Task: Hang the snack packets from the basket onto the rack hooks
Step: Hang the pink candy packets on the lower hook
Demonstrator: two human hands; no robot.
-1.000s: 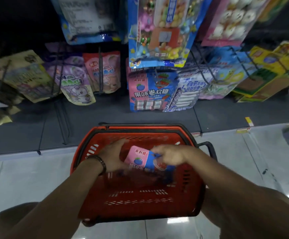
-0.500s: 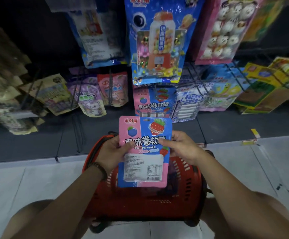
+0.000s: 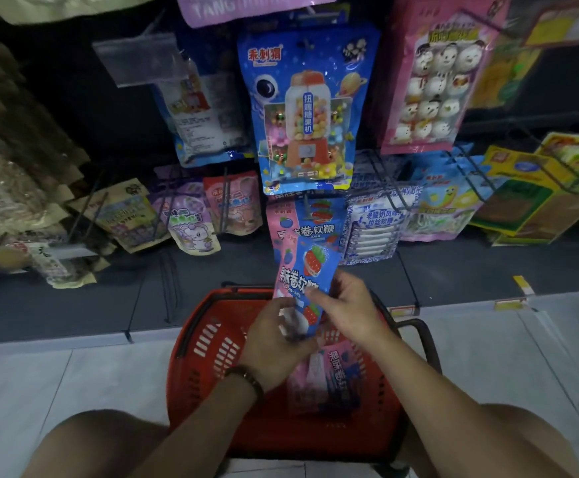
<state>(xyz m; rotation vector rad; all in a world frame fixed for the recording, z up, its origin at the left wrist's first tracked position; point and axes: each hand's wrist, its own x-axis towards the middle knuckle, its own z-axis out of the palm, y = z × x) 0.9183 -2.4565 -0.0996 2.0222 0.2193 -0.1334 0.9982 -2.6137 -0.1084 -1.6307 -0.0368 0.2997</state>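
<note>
1. A pink-and-blue snack packet with strawberry artwork is held tilted above the far rim of a red basket. Its top edge overlaps matching hanging packets on the lowest row of the rack; whether it touches a hook cannot be told.
2. The left hand grips the packet's lower end, fingers curled round it, with a dark bracelet at the wrist.
3. The right hand pinches the packet's right edge at mid-height, just beside the left hand.
4. A second packet of the same design lies inside the basket, below the hands and toward its right wall.
5. The basket stands on pale floor tiles, its black handle folded out at the right rim.
6. Directly above the matching packets hangs a large blue gumball-machine packet; a pink snowman packet hangs to its right.
7. On the bottom row, a blue-and-white packet sits just right of the matching packets, and a purple packet hangs well to the left.
</note>
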